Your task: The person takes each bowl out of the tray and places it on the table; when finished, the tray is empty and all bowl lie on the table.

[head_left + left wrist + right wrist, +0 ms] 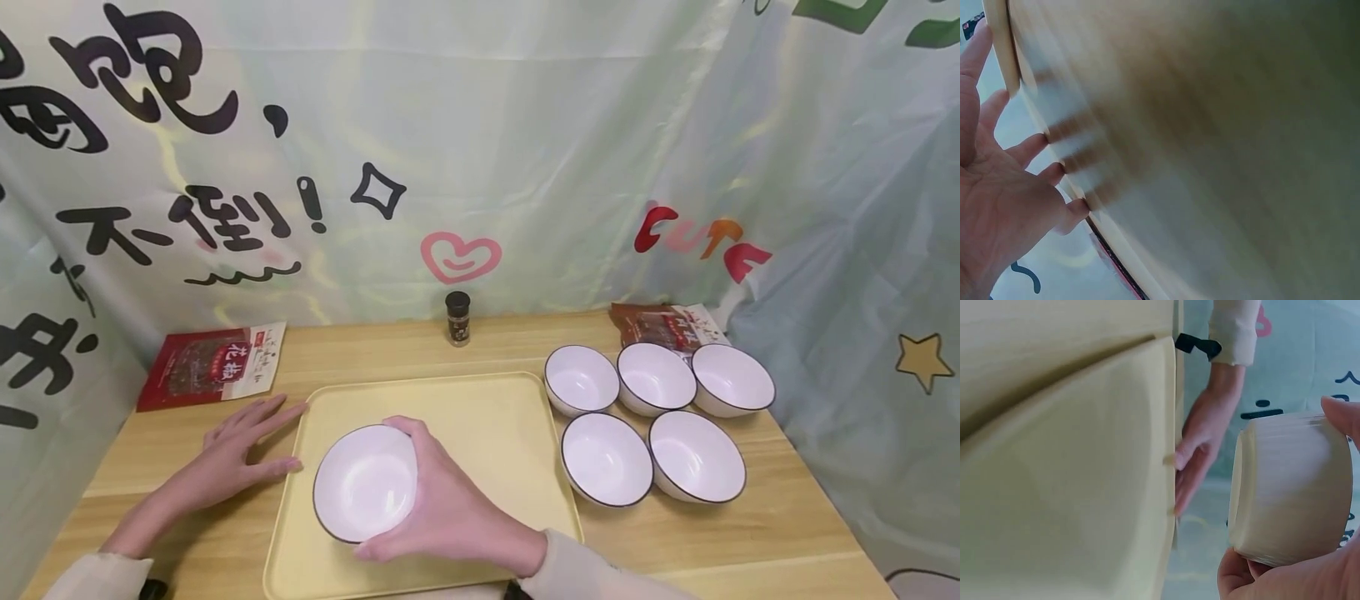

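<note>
My right hand [457,504] grips a white bowl [360,487] with a dark rim, fingers at its far side and thumb at the near side. The bowl is upright over the left part of a pale yellow tray [495,450]. A gap shows between the bowl's foot and the tray in the right wrist view, where the bowl's outer wall [1291,487] faces the camera. My left hand [240,454] lies with fingers spread at the tray's left edge, thumb and index tip right at its rim. Its other fingertips rest on the wooden table [1210,156].
Several more white bowls [607,458] stand in two rows right of the tray. A red spice packet [213,367] lies at the back left, another packet [663,327] behind the bowls. A black-capped shaker [458,319] stands behind the tray, before a printed curtain [525,167].
</note>
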`<move>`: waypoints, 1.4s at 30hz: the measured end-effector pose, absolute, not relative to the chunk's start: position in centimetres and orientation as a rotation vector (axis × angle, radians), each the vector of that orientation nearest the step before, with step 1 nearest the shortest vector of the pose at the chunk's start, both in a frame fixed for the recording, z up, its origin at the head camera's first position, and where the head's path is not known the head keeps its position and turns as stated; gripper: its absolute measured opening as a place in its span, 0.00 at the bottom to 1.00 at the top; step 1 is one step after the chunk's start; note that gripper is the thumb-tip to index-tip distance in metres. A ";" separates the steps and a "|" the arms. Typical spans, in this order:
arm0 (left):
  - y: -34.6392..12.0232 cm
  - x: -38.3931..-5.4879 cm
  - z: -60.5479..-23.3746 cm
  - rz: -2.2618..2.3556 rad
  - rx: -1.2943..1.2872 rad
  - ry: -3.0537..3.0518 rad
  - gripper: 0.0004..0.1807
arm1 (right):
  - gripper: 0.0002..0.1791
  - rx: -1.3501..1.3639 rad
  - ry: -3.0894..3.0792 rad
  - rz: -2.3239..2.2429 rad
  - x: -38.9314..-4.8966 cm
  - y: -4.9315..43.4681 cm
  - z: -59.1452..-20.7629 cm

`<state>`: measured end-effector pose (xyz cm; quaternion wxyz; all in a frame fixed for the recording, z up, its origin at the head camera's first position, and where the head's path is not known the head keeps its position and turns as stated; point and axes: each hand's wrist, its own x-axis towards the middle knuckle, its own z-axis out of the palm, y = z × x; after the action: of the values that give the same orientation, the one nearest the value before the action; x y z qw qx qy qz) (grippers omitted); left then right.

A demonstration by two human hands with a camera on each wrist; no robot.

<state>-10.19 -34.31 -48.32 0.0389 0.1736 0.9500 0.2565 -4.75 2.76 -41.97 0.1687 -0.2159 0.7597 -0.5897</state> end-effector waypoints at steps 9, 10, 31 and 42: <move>-34.3 -10.2 -48.5 0.795 0.533 2.911 0.46 | 0.69 -0.554 2.236 -1.751 -5.9 6.7 -40.4; -34.3 -10.2 -48.5 0.800 0.537 2.910 0.46 | 0.69 -0.538 2.253 -1.754 -6.0 7.3 -40.2; -34.4 -10.0 -48.4 0.827 0.551 2.902 0.46 | 0.67 -0.319 2.643 -1.658 -8.1 17.0 -37.4; -34.5 -10.0 -48.8 0.829 0.550 2.904 0.46 | 0.69 -0.152 2.791 -1.593 -7.8 23.4 -35.7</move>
<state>-9.96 -34.48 -48.82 0.0358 0.1791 0.9454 0.2699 -7.75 23.36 -35.72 -0.0379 -0.0471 0.8669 -0.4948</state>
